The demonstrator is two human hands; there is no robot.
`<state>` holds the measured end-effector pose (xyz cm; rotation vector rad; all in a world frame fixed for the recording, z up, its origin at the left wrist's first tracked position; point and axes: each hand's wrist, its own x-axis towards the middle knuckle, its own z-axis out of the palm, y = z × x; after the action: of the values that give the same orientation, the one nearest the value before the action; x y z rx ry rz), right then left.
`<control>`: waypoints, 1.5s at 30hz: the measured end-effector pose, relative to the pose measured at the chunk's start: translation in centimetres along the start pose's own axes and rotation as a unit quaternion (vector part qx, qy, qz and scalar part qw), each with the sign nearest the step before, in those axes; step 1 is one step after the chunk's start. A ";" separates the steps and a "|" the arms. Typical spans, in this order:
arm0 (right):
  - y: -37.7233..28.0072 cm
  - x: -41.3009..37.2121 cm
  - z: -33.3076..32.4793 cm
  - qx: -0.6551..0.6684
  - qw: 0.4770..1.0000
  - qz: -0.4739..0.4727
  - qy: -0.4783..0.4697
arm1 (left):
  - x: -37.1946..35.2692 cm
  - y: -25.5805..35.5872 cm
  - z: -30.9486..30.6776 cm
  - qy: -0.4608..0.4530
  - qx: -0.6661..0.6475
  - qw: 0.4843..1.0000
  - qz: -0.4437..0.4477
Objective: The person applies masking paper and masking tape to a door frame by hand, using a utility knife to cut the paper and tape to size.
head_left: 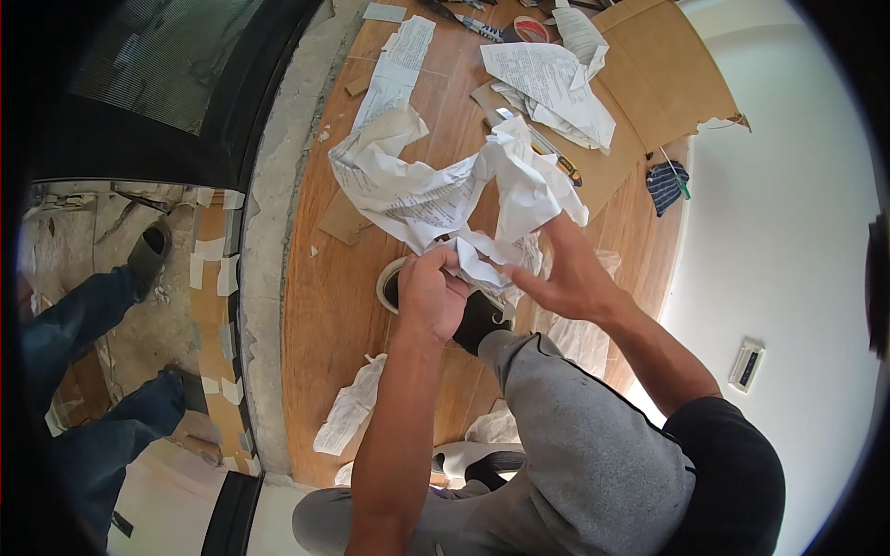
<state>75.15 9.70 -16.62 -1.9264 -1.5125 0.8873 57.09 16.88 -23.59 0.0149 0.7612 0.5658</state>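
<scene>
Left hand (431,296): closed in a fist around the gathered end of the crumpled paper (426,190). You hold it low, just above the tape roll (389,283) and the black shoe (477,320).

Right hand (565,273): spread open, not clenched. Its fingers lie against the underside of the sheet, and the forefinger reaches toward the left fist. It seems placed to steady the loose folds while the fist keeps the bunch together.

Paper position: in the air between your hands and the wooden floor (324,306), in front of your grey-trousered knee (575,435).

Long axis: roughly across the view, from the wide free end at the left to the taller fold at the right. The pinched end points down into your hands and the free end fans away from you. The creases run every way, so the sheet has no clear face.

Around it: more loose papers (547,83) lie on cardboard (649,74), with a yellow utility knife (556,162) just beyond the sheet. A striped cloth (666,185) lies by the wall. Another person's legs in jeans (93,324) stand beyond the door frame, well apart.
</scene>
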 end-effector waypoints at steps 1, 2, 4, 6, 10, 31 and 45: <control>-0.3 0.0 0.2 -0.073 0.997 -0.014 0.003 | 0.0 -0.1 -0.1 -0.011 -0.005 1.000 0.003; -0.5 0.0 0.4 -0.146 0.989 -0.029 0.007 | 0.0 -0.2 -0.2 -0.023 -0.009 1.000 0.006; -0.8 0.1 0.8 -0.157 0.987 -0.021 0.014 | 0.1 -0.3 -0.3 -0.012 -0.009 1.000 0.012; -0.5 0.1 1.1 -0.170 0.985 -0.012 0.020 | 0.4 -0.6 -0.7 -0.001 -0.010 1.000 0.017; 0.8 0.3 1.3 -0.248 0.958 -0.139 0.041 | -0.2 -0.6 0.5 0.024 0.010 1.000 0.007; 4.5 2.5 -18.2 -0.170 0.904 0.143 0.366 | 3.8 2.0 -5.3 0.286 0.187 0.914 0.217; -4.6 1.6 -14.6 -0.316 0.814 -0.270 0.406 | 0.6 -3.8 8.5 -0.225 0.440 0.859 0.131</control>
<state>83.71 12.22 -4.03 -1.7092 -1.7052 -0.7172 64.84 15.49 -18.55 1.0843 0.4999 0.4006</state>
